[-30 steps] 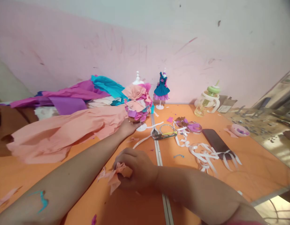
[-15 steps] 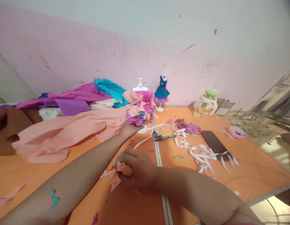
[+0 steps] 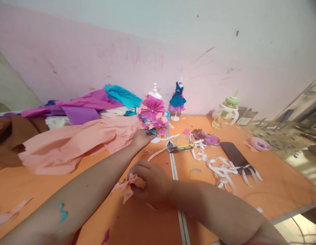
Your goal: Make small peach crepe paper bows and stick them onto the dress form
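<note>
My left hand [image 3: 142, 137] reaches forward across the orange table [image 3: 275, 183] and grips the bottom of a small white mannequin [image 3: 153, 117] dressed in pink, peach and teal paper flowers. A big pink flower faces me on its skirt. My right hand [image 3: 150, 183] rests on the table nearer to me, fingers closed on a crumpled piece of peach crepe paper [image 3: 126, 189]. Scissors [image 3: 177, 147] lie just right of the left hand.
Sheets of peach, purple and teal crepe paper [image 3: 76, 136] are heaped on the left. A second small mannequin in a teal dress [image 3: 177, 98] stands by the wall. White paper strips [image 3: 221, 166], a dark phone [image 3: 234, 156], a handled bottle [image 3: 225, 114] and a small pink bowl [image 3: 260, 144] lie to the right.
My left hand has turned the flower-covered mannequin, so a large pink flower now faces me where a peach one showed. My right hand has stayed put with the paper.
</note>
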A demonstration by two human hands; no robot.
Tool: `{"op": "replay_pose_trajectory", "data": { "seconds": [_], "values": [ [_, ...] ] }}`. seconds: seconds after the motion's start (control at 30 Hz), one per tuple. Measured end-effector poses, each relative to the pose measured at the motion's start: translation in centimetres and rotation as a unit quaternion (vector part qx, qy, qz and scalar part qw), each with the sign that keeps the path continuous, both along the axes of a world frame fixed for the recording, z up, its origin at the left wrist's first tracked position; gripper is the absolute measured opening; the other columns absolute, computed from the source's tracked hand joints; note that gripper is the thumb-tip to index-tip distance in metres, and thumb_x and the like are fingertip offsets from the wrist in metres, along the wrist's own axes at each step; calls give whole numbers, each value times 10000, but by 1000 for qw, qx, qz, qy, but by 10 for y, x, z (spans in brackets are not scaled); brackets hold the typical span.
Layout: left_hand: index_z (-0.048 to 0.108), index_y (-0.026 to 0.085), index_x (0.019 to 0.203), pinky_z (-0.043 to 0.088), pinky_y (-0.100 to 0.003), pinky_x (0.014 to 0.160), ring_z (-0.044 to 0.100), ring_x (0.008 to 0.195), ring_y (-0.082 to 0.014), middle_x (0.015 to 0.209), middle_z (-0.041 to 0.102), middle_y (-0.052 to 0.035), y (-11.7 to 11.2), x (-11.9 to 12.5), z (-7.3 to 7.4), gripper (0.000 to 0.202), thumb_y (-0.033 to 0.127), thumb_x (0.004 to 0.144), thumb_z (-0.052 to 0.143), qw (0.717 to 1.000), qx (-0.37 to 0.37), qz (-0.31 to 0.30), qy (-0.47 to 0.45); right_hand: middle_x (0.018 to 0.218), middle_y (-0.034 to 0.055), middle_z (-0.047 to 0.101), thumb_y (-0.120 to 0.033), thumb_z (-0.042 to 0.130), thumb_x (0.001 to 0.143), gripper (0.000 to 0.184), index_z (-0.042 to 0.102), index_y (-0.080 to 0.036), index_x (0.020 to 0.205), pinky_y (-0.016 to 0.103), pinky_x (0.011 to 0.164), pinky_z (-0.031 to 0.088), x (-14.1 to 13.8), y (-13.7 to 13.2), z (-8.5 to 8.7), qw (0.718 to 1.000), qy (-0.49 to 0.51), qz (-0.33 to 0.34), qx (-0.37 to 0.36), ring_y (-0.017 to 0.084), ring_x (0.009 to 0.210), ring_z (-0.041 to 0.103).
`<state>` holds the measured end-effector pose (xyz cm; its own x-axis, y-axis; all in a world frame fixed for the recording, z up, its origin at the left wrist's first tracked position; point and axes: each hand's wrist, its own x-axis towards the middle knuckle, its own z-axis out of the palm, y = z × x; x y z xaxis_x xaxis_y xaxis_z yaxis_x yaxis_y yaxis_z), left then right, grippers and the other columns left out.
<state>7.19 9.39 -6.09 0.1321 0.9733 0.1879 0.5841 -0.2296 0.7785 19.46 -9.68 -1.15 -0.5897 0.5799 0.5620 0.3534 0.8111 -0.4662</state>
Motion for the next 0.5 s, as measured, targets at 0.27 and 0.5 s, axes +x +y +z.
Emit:
{"op": "replay_pose_trajectory", "data": {
  "seconds": [0.27,0.5],
  "values": [
    [716,138,799,432,-263,617,649,720,-240,697,708,-49,-1,-1,2,333,443,698,630,999,16,7,38,941,39,636,-262,547,747,160,534,-207,896,238,662,442,-1,0,0,1000,-13,-2,-7,150,804,603],
    [711,161,791,460,-305,769,656,882,-296,869,734,-105,-13,4,17,259,355,620,715,999,17,-11,33,945,32,610,-280,572,743,210,516,-207,932,262,712,447,3,7,-5,999,6,0,-45,159,823,584]
  ]
}}
